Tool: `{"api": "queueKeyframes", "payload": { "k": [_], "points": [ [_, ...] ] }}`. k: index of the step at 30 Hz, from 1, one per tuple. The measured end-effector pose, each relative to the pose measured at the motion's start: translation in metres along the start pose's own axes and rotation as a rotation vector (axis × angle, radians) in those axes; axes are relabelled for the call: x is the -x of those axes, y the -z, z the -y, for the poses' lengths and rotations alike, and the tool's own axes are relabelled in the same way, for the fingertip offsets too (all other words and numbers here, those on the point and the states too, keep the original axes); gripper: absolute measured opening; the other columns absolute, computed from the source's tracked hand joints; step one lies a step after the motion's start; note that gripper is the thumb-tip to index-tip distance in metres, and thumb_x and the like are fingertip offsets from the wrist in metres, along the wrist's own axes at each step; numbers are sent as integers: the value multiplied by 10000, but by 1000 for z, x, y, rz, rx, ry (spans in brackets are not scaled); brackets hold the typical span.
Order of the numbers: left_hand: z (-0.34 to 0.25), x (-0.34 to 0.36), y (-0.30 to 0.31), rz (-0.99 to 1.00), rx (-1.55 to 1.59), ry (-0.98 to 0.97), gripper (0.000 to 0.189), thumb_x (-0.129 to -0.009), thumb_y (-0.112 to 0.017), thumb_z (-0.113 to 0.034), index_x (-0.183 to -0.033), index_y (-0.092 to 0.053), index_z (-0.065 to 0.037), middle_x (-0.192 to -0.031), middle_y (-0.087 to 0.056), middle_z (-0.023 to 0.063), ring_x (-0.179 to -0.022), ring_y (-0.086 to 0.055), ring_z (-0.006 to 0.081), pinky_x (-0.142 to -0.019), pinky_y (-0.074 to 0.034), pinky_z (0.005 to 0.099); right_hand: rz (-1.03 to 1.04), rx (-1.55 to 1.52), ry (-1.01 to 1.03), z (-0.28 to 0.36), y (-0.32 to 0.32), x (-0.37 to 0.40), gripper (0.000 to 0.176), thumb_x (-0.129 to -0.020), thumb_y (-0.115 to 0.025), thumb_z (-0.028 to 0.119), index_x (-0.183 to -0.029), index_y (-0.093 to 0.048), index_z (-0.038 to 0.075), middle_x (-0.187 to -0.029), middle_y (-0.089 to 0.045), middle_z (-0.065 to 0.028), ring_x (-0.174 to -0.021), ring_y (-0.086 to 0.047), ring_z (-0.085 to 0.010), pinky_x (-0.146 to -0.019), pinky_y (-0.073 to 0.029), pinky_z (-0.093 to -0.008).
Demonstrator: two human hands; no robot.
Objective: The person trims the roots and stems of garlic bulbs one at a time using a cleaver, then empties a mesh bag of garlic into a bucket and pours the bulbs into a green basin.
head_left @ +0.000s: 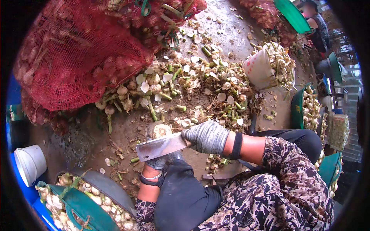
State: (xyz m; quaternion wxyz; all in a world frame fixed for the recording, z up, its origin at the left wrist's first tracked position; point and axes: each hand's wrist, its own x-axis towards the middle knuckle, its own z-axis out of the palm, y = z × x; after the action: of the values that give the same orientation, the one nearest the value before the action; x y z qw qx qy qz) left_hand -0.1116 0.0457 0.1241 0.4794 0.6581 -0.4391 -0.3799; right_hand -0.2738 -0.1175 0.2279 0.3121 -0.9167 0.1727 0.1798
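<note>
My right hand [207, 136], in a grey knit glove, grips the handle of a broad cleaver [160, 147] whose blade lies flat across the middle of the view. My left hand [162, 161], also gloved, sits under the blade and holds a garlic bulb [162, 131] that sticks up just behind the blade's edge. Garlic bulbs with green stems [127, 94] lie in a loose heap on the dirt floor beyond.
A large red mesh sack [77, 54] of garlic fills the upper left. A white bucket [262, 69] holds cut stems at upper right. Near my left knee stands a green basin [83, 204] of trimmed bulbs beside a small white bucket [30, 163]. Another person [318, 27] sits at far upper right.
</note>
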Motion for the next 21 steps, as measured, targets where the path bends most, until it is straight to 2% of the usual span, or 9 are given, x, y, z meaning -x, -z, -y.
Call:
{"api": "queueKeyframes", "payload": {
  "k": [1, 5, 11, 13, 15, 16, 19, 20, 21],
  "points": [
    [12, 7, 0, 46, -333, -112, 508, -878, -660, -187, -1329, -471, -51, -1289, -556, 108, -1175, -541, 233, -998, -447, 352, 23, -24, -8, 0, -3, -2, 154, -789, -590, 170, -938, -584, 129, -744, -632, -137, -724, -653, -363, -593, -495, -477],
    [38, 24, -10, -49, 12, -35, 440, -910, -618, -228, -1302, -514, -59, -1296, -564, 118, -1188, -543, 250, -1000, -448, 381, 18, 12, -11, -8, -20, -10, 202, -786, -580, 152, -985, -566, 123, -751, -633, -145, -725, -653, -373, -599, -495, -481],
    [20, 25, -7, -2, -550, -312, 335, -858, -650, -152, -1186, -606, -100, -1166, -625, 116, -1089, -596, 294, -1018, -425, 417, -86, 29, 41, -26, -36, -15, 270, -699, -666, 151, -944, -580, 79, -807, -634, -145, -768, -650, -345, -616, -507, -439],
    [-9, 4, -7, -126, -770, -400, 344, -805, -701, -175, -1125, -609, -89, -1073, -612, 116, -1008, -588, 294, -997, -417, 429, 71, -9, -169, -34, -36, -24, 233, -736, -657, 151, -949, -596, 77, -836, -639, -167, -771, -645, -345, -621, -506, -432],
    [-42, 17, -4, -192, 145, 77, 423, -757, -746, -179, -1123, -566, -67, -1032, -591, 110, -962, -581, 289, -984, -411, 429, -259, -49, -421, -104, -50, -17, 175, -800, -623, 145, -963, -625, 81, -803, -654, -135, -739, -650, -296, -644, -515, -397],
    [-40, 14, 5, -229, -66, -48, 500, -722, -772, -131, -1144, -515, -50, -1029, -587, 102, -960, -585, 260, -941, -447, 397, -384, -171, -395, -159, -107, -18, 141, -822, -611, 125, -956, -637, 88, -789, -657, -98, -738, -651, -264, -663, -522, -383],
    [-22, 2, 1, -180, 51, 67, 531, -756, -693, 49, -1232, -479, -49, -1108, -589, 74, -931, -609, 206, -759, -560, 321, -312, -582, -397, -74, -34, -9, 245, -824, -714, 129, -1059, -660, 84, -823, -664, -25, -823, -636, -171, -753, -519, -313],
    [-28, -10, -11, -179, 218, 122, 536, -744, -727, 3, -1219, -484, -46, -1094, -581, 73, -873, -613, 221, -746, -549, 303, -389, -407, -67, -88, -60, -21, 426, -874, -663, 419, -1117, -642, 69, -847, -674, -137, -771, -656, -247, -713, -504, -381],
    [-35, -14, -20, -187, 380, 191, 548, -731, -761, -44, -1206, -488, -42, -1081, -573, 73, -814, -616, 236, -733, -538, 284, -264, -934, -193, -45, -35, -23, 457, -885, -660, 434, -1118, -641, 40, -853, -678, -85, -778, -626, -181, -701, -496, -356]
  ]
}}
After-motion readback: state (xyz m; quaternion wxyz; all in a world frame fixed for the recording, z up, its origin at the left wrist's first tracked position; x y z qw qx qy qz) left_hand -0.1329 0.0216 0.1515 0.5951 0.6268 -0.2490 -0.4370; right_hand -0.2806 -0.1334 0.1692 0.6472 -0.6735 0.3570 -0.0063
